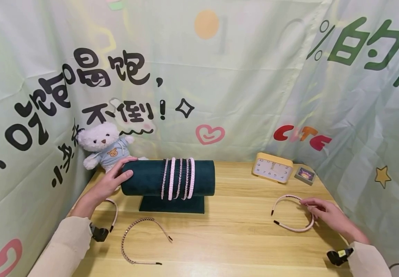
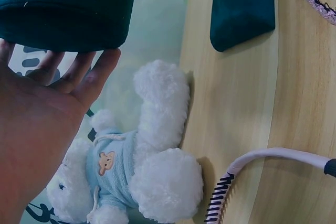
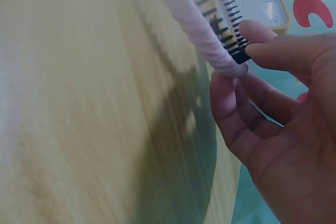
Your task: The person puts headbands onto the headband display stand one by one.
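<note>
A dark green velvet headband stand [image 1: 138, 179] with a horizontal roll carries several pink headbands [image 1: 172, 179] around its middle. At the roll's left end, my left hand [image 1: 111, 182] rests with fingers nearly straight; the left wrist view shows the fingers [image 2: 86, 77] right at the end face. On the right side, my right hand [image 1: 327, 213] pinches a pale pink headband [image 1: 294, 229] at its curved top, between thumb and fingers. Small black teeth line the inside of this band [image 3: 197, 30], and its two black-tipped ends point left.
Another headband [image 1: 124, 240] lies on the table in front of the stand. Part of one more headband [image 1: 116, 215] shows beside my left forearm. Behind the left hand sits a white plush bear [image 1: 104, 144]. A yellow clock [image 1: 272, 168] and a small grey box [image 1: 304, 176] stand back right.
</note>
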A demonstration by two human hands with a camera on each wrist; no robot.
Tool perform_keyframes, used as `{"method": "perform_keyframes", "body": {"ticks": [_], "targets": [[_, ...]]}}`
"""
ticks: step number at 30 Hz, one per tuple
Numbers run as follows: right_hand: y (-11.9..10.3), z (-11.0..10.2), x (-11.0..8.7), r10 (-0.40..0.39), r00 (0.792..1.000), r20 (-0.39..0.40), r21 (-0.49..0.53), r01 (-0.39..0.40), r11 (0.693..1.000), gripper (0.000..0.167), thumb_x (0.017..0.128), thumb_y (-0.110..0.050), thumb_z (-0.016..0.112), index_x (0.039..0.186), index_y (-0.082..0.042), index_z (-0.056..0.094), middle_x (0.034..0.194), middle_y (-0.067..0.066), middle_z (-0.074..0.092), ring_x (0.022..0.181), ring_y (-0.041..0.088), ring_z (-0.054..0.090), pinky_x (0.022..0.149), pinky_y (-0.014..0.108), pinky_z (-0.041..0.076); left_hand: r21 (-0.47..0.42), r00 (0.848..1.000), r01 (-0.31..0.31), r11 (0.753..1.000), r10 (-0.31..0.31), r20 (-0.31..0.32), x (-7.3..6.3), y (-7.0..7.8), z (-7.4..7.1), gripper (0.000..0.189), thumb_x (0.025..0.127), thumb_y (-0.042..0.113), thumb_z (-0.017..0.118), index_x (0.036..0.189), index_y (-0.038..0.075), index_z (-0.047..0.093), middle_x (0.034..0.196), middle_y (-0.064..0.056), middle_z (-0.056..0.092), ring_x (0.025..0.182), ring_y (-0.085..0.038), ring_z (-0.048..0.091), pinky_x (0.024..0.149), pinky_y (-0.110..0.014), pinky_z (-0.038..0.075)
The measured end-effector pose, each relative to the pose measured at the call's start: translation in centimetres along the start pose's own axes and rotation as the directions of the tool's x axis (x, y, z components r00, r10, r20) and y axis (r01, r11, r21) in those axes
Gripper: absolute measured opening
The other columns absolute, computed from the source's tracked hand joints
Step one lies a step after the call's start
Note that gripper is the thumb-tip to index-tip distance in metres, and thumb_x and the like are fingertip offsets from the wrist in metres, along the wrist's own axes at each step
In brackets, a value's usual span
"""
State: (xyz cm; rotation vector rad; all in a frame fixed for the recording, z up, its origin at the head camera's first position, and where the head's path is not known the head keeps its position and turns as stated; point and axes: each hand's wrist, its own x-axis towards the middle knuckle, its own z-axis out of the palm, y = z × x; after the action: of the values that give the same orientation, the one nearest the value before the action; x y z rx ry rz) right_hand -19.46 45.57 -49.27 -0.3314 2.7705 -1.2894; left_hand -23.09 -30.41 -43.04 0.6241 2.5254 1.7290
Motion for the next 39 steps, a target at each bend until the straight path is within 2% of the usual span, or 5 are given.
{"method": "perform_keyframes", "body": {"ticks": [10, 18, 25, 37, 39], "targets": [[0.0, 0.0, 0.0, 0.016, 0.999, 0.03, 0.08, -0.018, 0.997, 0.038, 0.114, -0.009, 0.056, 0.145, 0.012, 0.057, 0.115, -0.026, 0.073, 0.083, 0.009, 0.065, 0.066, 0.029, 0.055, 0.005, 1.0, 0.01, 1.0, -0.01, 0.003, 0.0, 0.2, 0.0, 0.051, 0.117, 0.021, 0.05, 0.166, 0.013, 0.037, 0.173, -0.016, 0.026, 0.144, -0.001, 0.032, 0.108, -0.006, 0.031], [-0.4, -0.1, -0.2, -0.038, 0.999, -0.004, 0.177, 0.038, 0.984, 0.036, 0.114, -0.008, 0.054, 0.149, -0.006, 0.062, 0.121, -0.025, 0.073, 0.092, 0.006, 0.07, 0.072, 0.028, 0.059, 0.007, 1.0, 0.0, 1.0, 0.0, 0.001, 0.1, 0.3, 0.0, 0.051, 0.117, 0.02, 0.05, 0.165, 0.012, 0.038, 0.173, -0.016, 0.028, 0.143, 0.001, 0.034, 0.108, -0.006, 0.032], [-1.8, -0.3, 0.2, -0.009, 1.0, -0.01, 0.267, 0.011, 0.964, 0.033, 0.116, -0.015, 0.053, 0.147, -0.022, 0.064, 0.124, -0.023, 0.07, 0.102, 0.006, 0.069, 0.082, 0.027, 0.062, -0.004, 1.0, 0.005, 1.0, -0.005, 0.005, 0.1, 0.0, -0.1, 0.051, 0.117, 0.02, 0.05, 0.165, 0.012, 0.037, 0.172, -0.016, 0.027, 0.144, -0.001, 0.032, 0.108, -0.006, 0.032], [-5.2, 0.2, 1.1, -0.06, 0.998, 0.013, 0.428, 0.048, 0.902, 0.037, 0.116, -0.012, 0.051, 0.151, -0.019, 0.063, 0.13, -0.016, 0.069, 0.102, 0.005, 0.069, 0.088, 0.021, 0.06, -0.027, 1.0, -0.01, 1.0, 0.01, 0.012, 0.1, -0.1, 0.0, 0.05, 0.117, 0.018, 0.048, 0.165, 0.01, 0.036, 0.172, -0.019, 0.025, 0.143, 0.0, 0.034, 0.108, -0.008, 0.033], [-6.0, 0.3, 1.1, -0.071, 0.997, 0.008, 0.412, 0.062, 0.909, 0.041, 0.116, -0.011, 0.052, 0.155, -0.016, 0.06, 0.133, -0.016, 0.069, 0.104, 0.004, 0.069, 0.089, 0.021, 0.06, -0.029, 1.0, -0.011, 1.0, 0.012, 0.013, 0.1, 0.0, 0.1, 0.05, 0.117, 0.018, 0.048, 0.165, 0.01, 0.036, 0.172, -0.019, 0.025, 0.142, 0.0, 0.034, 0.108, -0.008, 0.033]]}}
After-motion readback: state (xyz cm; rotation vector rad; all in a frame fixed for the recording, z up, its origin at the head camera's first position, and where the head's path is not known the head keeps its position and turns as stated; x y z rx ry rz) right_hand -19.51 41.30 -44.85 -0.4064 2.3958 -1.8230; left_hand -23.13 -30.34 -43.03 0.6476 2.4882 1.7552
